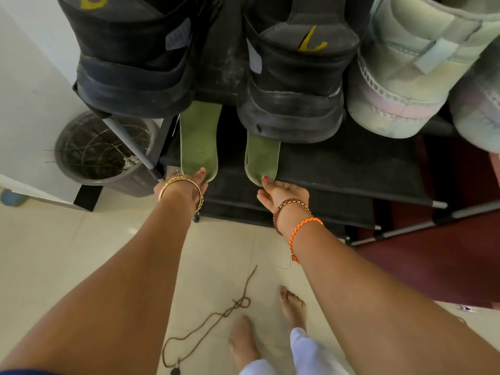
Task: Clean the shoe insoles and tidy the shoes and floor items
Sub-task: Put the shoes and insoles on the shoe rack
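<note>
Left hand: the left hand (189, 185) pinches the near end of one green insole (199, 139) — thumb on top, the other fingers hidden under it.
Right hand: the right hand (281, 192) pinches the near end of the second green insole (262, 158) the same way.
Insoles: two, both lying on the second shelf of the shoe rack (351, 169), their far ends hidden under the shoes above.
Black shoes: two black shoes — one (132, 58) at the left, one (295, 85) beside it, heels toward us on the top shelf, tops cut off by the edge.
Pale shoes: two, one (405, 77) clear and one (479, 109) cut off at the right.
Cord: one brown cord (216, 318) on the floor tiles, looped, its end partly hidden by the left arm.
Feet: two bare feet near the cord.
Pot: one dark round pot (102, 150) left of the rack; what is inside is hard to make out.
</note>
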